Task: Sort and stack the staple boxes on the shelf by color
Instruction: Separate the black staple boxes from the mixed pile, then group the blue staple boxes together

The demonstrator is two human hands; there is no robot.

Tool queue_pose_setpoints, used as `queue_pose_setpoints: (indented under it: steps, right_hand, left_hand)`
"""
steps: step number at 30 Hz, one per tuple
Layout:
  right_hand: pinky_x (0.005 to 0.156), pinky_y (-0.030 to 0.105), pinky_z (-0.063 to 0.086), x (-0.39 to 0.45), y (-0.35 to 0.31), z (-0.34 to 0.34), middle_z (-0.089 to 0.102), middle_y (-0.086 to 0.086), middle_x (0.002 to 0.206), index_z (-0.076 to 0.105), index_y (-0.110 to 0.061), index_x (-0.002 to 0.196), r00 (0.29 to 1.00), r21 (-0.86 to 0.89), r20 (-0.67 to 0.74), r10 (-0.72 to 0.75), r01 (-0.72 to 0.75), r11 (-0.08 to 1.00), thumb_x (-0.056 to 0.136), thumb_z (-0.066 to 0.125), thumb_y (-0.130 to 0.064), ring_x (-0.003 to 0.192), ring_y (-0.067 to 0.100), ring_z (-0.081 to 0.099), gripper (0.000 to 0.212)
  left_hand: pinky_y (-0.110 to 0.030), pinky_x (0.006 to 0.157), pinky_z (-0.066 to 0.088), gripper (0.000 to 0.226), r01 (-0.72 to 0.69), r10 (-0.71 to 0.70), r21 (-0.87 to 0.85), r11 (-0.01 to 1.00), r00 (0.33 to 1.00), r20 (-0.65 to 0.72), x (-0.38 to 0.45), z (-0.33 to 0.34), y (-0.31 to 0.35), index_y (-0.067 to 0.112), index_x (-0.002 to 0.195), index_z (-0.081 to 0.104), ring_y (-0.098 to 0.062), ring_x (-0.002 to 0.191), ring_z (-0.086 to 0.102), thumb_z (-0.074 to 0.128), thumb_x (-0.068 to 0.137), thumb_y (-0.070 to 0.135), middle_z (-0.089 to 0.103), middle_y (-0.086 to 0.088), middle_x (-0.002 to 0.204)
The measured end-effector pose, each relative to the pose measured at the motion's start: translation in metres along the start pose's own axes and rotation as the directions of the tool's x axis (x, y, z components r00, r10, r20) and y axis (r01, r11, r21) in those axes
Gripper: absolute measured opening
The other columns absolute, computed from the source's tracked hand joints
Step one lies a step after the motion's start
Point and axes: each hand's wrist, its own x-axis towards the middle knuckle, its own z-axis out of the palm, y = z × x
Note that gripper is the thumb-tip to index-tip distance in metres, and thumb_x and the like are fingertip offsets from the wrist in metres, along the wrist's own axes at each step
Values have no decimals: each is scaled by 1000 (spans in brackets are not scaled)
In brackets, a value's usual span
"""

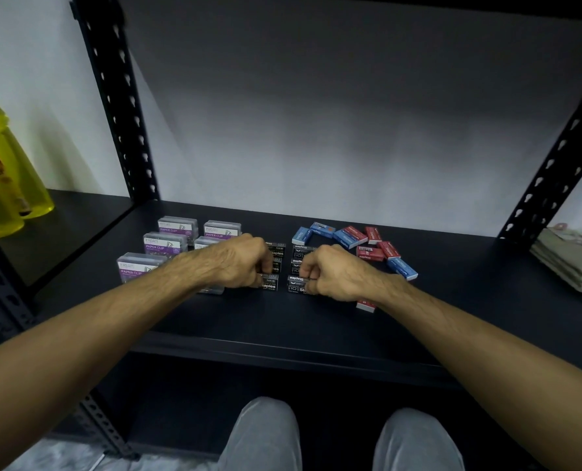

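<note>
Grey-trousered knees (pixel 260 433) below black shelf (pixel 283 321)

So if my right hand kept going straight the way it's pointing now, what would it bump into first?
The right hand points left and slightly away, gripping a black staple box. Carried straight on, that box would probably meet the black staple box under the left hand first, though depth is hard to judge.
</note>
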Motion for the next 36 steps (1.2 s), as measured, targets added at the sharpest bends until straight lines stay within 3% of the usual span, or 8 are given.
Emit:
queue_pose_setpoints:
  steps: [3, 7, 11, 14, 17, 23, 33, 36]
  right_hand:
    - [73, 24, 54, -1, 0, -2, 68, -1, 95, 69, -13, 103, 1000, -2, 4, 1, -1, 1000, 87, 72, -19, 85, 12, 65, 18]
    - [64, 18, 47, -5, 4, -12, 69, -4, 90, 68, -15, 102, 1000, 37, 18, 14, -14, 999, 85, 75, -30, 78, 8, 64, 24]
    - [69, 24, 52, -10, 15, -43, 71, -6, 84, 71, -22, 91, 996, 115, -76, 45, -36, 993, 84, 73, -41, 78, 9, 67, 21]
    - [72, 25, 53, -13, 27, -70, 71, -8, 87, 71, -22, 92, 983, 130, -168, 73, -52, 990, 87, 70, -37, 82, 7, 67, 16]
    - [67, 20, 47, -16, 39, -88, 70, -11, 87, 71, -19, 93, 974, 136, -199, 106, -79, 988, 90, 68, -24, 84, 6, 66, 7]
    - [71, 22, 49, -20, 58, -90, 69, -7, 92, 71, -17, 95, 972, 127, -160, 172, -153, 980, 89, 65, -13, 88, 7, 64, 9]
    - [79, 29, 54, -18, 67, -34, 68, -7, 92, 70, -21, 96, 988, 49, -29, 149, -147, 988, 80, 79, -27, 86, 12, 65, 19]
    - [78, 27, 51, -18, 70, -24, 64, -6, 94, 69, -17, 102, 989, 21, -39, 144, -143, 989, 78, 80, -31, 87, 12, 62, 30]
  left_hand:
    - [-25, 81, 50, 29, 2, -2, 13, 1000, 1000, 4, -1, -1, 0, 20, 113, 69, -15, 96, 63, 72, 85, 25, 69, 1, 112]
    - [-20, 74, 44, 32, -15, 15, -10, 1000, 1000, 4, -4, -7, 1, 20, 115, 69, -9, 86, 58, 72, 86, 32, 69, 4, 107]
    - [-17, 71, 43, 30, -42, 39, -71, 997, 998, -48, -5, -26, 3, 20, 110, 71, -6, 80, 59, 70, 87, 40, 68, 9, 93]
    - [-12, 61, 40, 21, -40, 27, -120, 992, 993, -111, 2, -44, 5, 22, 102, 71, 1, 70, 58, 68, 89, 38, 62, 15, 82]
    - [-18, 69, 44, 19, -65, 42, -154, 986, 988, -151, 13, -57, 11, 21, 102, 72, -4, 80, 63, 67, 90, 36, 65, 14, 86]
    - [-13, 70, 43, 18, -145, 113, -229, 962, 982, -150, 44, -56, 39, 18, 105, 72, -4, 86, 64, 69, 90, 27, 68, 12, 90]
    - [-9, 71, 45, 24, -221, 213, -281, 934, 975, -60, 96, -15, 80, 16, 108, 73, -7, 89, 65, 75, 84, 14, 71, 6, 99]
    - [-17, 75, 46, 22, -225, 228, -249, 942, 973, -15, 104, -8, 82, 18, 105, 73, -9, 91, 63, 74, 84, 15, 67, 8, 98]
